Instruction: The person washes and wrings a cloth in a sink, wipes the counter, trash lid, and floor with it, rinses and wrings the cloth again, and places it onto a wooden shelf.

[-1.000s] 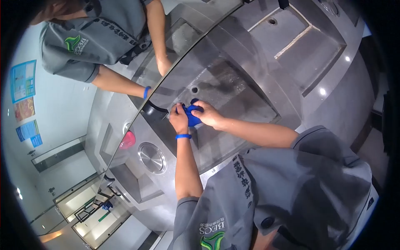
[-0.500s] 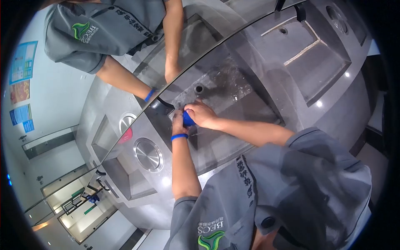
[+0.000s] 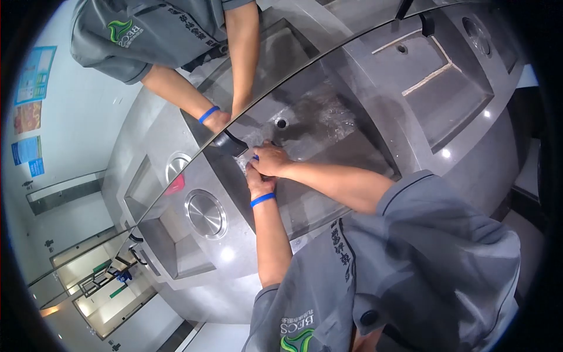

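Observation:
Both of my hands are together under the black faucet [image 3: 230,143] at the near-left end of a grey sink basin [image 3: 363,154]. My right hand [image 3: 272,158] is closed over a blue cloth [image 3: 255,157], of which only a small patch shows between the fingers. Beneath it, my left hand [image 3: 259,180], with a blue band at the wrist, presses up against the right hand and closes on the same bunched cloth. Water splashes around the fingers and runs over the basin floor by the drain hole [image 3: 281,123]. Most of the cloth is hidden by my hands.
A mirror [image 3: 170,126] rises along the sink's back edge and reflects my arms. A round steel lid [image 3: 206,214] is set in the grey counter to the left, near a pink object [image 3: 175,184]. Further basins lie left [image 3: 196,262] and right [image 3: 451,108].
My hands have turned and squeezed closer together, so much less of the blue cloth shows. The left wrist has shifted slightly right, and the view has tilted a little.

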Available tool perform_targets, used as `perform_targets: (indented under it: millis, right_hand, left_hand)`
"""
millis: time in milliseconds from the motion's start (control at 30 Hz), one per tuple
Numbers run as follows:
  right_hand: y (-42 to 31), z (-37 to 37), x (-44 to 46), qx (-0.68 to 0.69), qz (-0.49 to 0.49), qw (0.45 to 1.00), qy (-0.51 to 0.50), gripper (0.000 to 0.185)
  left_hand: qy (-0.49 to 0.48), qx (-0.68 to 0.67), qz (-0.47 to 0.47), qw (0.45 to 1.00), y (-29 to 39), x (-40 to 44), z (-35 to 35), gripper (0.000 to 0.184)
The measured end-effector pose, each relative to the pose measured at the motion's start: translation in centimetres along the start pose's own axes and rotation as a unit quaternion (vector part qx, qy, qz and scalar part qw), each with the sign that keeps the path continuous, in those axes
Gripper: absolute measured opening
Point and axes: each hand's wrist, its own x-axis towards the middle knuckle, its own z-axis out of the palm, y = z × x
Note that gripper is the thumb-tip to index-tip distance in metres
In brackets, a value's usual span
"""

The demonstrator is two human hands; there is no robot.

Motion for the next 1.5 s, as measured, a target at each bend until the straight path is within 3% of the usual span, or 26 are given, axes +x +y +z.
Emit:
perform_targets:
  millis: [67, 200, 233, 333, 367, 400, 467, 500, 600, 667, 733, 833, 867, 933, 1000, 1033, 1133, 1200, 1233, 1267, 1333, 1367, 1400, 1467, 1500]
  right_hand:
    - [0.0, -0.6, -0.5, -0.03, -0.007, 0.998, -0.056, 0.032]
    - [1.4, 0.3, 0.9, -0.132, -0.042, 0.989, -0.05, 0.03]
    - [0.3, -0.3, 0.0, -0.085, -0.082, 0.992, -0.046, 0.03]
    - [1.0, -3.7, -0.5, -0.032, -0.096, 0.995, 0.003, 0.032]
    - [0.8, -3.7, -0.8, 0.004, -0.084, 0.996, -0.004, 0.032]
    - [0.6, -5.4, -2.0, 0.029, -0.085, 0.996, -0.004, 0.029]
    - [1.6, -4.7, -2.6, 0.094, -0.072, 0.993, 0.018, 0.026]
    - [1.4, -4.8, -3.6, 0.118, -0.064, 0.991, 0.011, 0.023]
    - [2.9, -5.0, -7.0, 0.185, -0.131, 0.973, 0.037, 0.023]
    - [3.3, -7.5, -8.8, 0.242, -0.149, 0.959, -0.019, 0.022]
    - [4.0, -10.4, -9.8, 0.291, -0.179, 0.938, -0.052, 0.022]
    - [5.5, -14.3, -11.2, 0.414, -0.167, 0.882, -0.156, 0.025]
    - [6.2, -14.4, -11.2, 0.507, -0.137, 0.83, -0.187, 0.021]
    - [8.0, -14.8, -11.7, 0.689, -0.008, 0.698, -0.197, 0.018]
    - [10.0, -15.3, -12.1, 0.701, 0.057, 0.708, -0.057, 0.018]
    - [10.5, -15.2, -12.2, 0.602, 0.101, 0.791, 0.031, 0.025]
    - [7.3, -15.5, -14.0, 0.588, 0.154, 0.793, -0.046, 0.056]
    - [4.0, -13.8, -15.1, 0.551, 0.062, 0.83, -0.067, 0.073]
    - [2.5, -10.6, -14.8, 0.497, 0.016, 0.867, -0.01, 0.081]
    - [0.5, -8.4, -14.9, 0.494, 0.027, 0.867, 0.059, 0.075]
    - [-4.8, -8.8, -16.9, 0.633, 0.061, 0.771, -0.038, 0.035]
    - [-6.2, -7.7, -18.3, 0.687, 0.06, 0.723, -0.046, 0.027]
    - [-7.0, -6.3, -18.7, 0.692, 0.103, 0.712, -0.061, 0.033]
    - [-9.3, -5.7, -21.9, 0.704, 0.096, 0.701, -0.067, 0.038]
    - [-9.7, -4.8, -22.2, 0.716, 0.117, 0.682, -0.087, 0.036]
  left_hand:
    - [-0.035, -0.009, 0.01, 0.999, -0.6, 3.1, -2.0, 0.043]
    - [-0.132, -0.064, 0.039, 0.988, -2.3, 6.0, -2.6, 0.042]
    - [-0.229, 0.104, 0.168, 0.953, -3.2, 9.7, -6.5, 0.048]
    - [-0.421, -0.073, 0.041, 0.903, -1.8, 3.9, -0.3, 0.04]
    - [-0.32, -0.194, 0.011, 0.927, -2.0, 1.4, 0.9, 0.039]
    - [-0.507, -0.148, -0.01, 0.849, -2.4, 1.4, 1.2, 0.041]
    - [-0.452, -0.197, -0.087, 0.865, -1.9, 2.5, 0.9, 0.052]
    - [-0.202, -0.05, 0.031, 0.978, -1.8, 7.4, -3.4, 0.053]
    - [-0.142, -0.039, 0.029, 0.989, -4.1, -0.7, -0.3, 0.041]
    - [-0.098, -0.033, 0.043, 0.994, -6.4, -3.8, 0.8, 0.036]
    - [-0.12, -0.025, 0.04, 0.992, -7.9, -4.4, 0.4, 0.046]
    - [-0.202, -0.044, -0.024, 0.978, -9.5, -4.6, 0.6, 0.038]
    - [-0.22, -0.076, -0.048, 0.971, -9.8, -4.9, 0.7, 0.036]
    - [-0.16, -0.012, 0.014, 0.987, -11.2, -8.0, 3.4, 0.036]
    - [-0.042, -0.022, 0.058, 0.997, -11.8, -8.5, 4.5, 0.032]
    - [-0.035, -0.019, 0.08, 0.996, -11.8, -9.1, 4.8, 0.033]
    - [-0.01, -0.03, 0.163, 0.986, -10.0, -11.5, 4.7, 0.035]
    - [-0.083, 0.061, 0.219, 0.97, -9.2, -12.4, 4.4, 0.034]
    - [-0.043, 0.088, 0.285, 0.954, -8.9, -14.3, 3.6, 0.032]
    - [-0.038, 0.066, 0.285, 0.956, -8.5, -14.9, 2.2, 0.031]
    - [-0.03, 0.14, 0.308, 0.941, -6.7, -18.9, 0.8, 0.031]
    - [-0.022, 0.203, 0.338, 0.919, -5.5, -22.3, 0.4, 0.032]
    - [-0.003, 0.178, 0.322, 0.93, -4.7, -24.2, -0.5, 0.035]
    - [-0.021, 0.178, 0.35, 0.919, -5.1, -25.1, -2.3, 0.039]
    - [-0.004, 0.226, 0.397, 0.89, -4.8, -25.8, -3.5, 0.039]
